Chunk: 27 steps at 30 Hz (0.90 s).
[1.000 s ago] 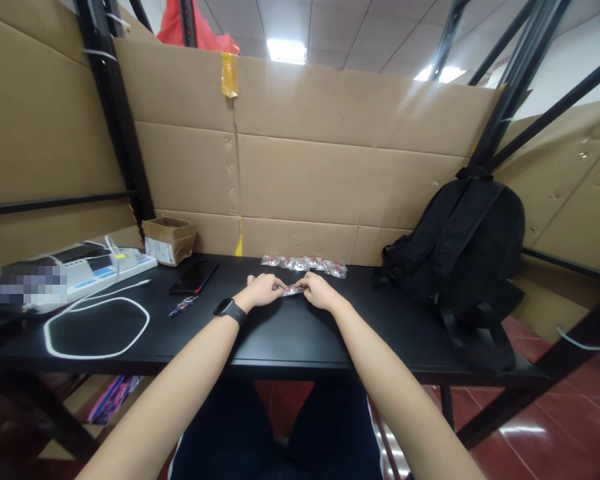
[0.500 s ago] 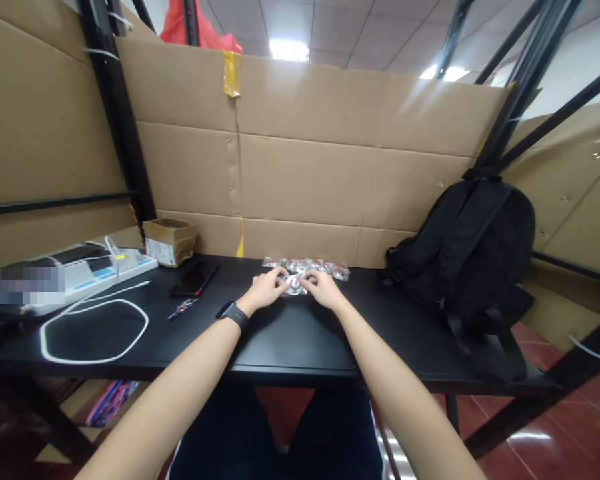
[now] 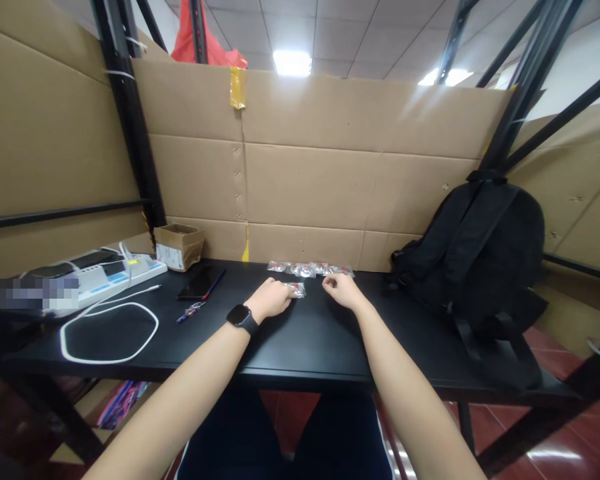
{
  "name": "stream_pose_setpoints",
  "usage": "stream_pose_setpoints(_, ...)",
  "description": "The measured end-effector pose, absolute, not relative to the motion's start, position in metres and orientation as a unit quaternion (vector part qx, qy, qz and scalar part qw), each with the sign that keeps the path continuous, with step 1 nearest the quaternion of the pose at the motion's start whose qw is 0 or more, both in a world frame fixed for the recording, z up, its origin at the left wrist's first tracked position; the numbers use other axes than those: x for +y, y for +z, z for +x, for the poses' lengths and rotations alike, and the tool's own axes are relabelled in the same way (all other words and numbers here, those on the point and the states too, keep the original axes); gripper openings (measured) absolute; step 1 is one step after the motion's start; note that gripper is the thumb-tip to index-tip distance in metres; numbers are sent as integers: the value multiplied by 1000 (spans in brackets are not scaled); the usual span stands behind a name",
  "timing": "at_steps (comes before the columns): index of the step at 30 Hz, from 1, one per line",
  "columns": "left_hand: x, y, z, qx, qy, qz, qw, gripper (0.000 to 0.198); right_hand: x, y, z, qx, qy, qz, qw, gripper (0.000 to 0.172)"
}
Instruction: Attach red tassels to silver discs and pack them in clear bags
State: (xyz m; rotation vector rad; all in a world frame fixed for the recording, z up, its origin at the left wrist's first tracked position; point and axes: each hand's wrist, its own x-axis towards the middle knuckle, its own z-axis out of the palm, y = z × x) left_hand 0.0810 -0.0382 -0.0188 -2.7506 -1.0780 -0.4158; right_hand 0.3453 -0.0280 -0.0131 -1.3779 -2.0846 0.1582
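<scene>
A small clear plastic packet (image 3: 296,289) with red print and something silvery inside lies at the fingertips of my left hand (image 3: 272,298). The fingers of that hand are closed on the packet's left side, at the tabletop. Just right of it, my right hand (image 3: 343,291) is apart from the packet, its fingers curled in and nothing visible in them. Behind both hands, several similar packets (image 3: 304,269) lie in a row near the cardboard wall. A dark smartwatch (image 3: 241,316) is on my left wrist.
On the black table (image 3: 305,347) a backpack (image 3: 495,260) stands at right. To the left are a phone (image 3: 200,283), keys (image 3: 190,311), a small cardboard box (image 3: 179,247), a white cable (image 3: 110,361) and power strips (image 3: 87,288). Cardboard panels (image 3: 305,180) close off the back.
My right hand has let go of the packet and moved right, away from it. My left hand stays on the packet, now at its left side. The view has shifted slightly.
</scene>
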Motion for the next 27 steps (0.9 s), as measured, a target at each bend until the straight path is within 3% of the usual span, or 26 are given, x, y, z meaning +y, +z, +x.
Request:
stream_pose_setpoints(8,8,-36,78,-462,-112,-877,74,40,-29,-13,348,-788,85,-530,301,9)
stream_pose_setpoints(13,5,-32,72,-494,-114,-860,61,47,-30,-12,346,-793,109,-545,249,10)
stream_pose_setpoints(20,-52,-22,38,-486,-81,-870,-38,54,-85,-4,359,-789,90,-587,158,35)
stream_pose_setpoints(27,-134,-49,12,-559,-129,-817,-51,54,-175,-44,376,-711,29,-692,124,61)
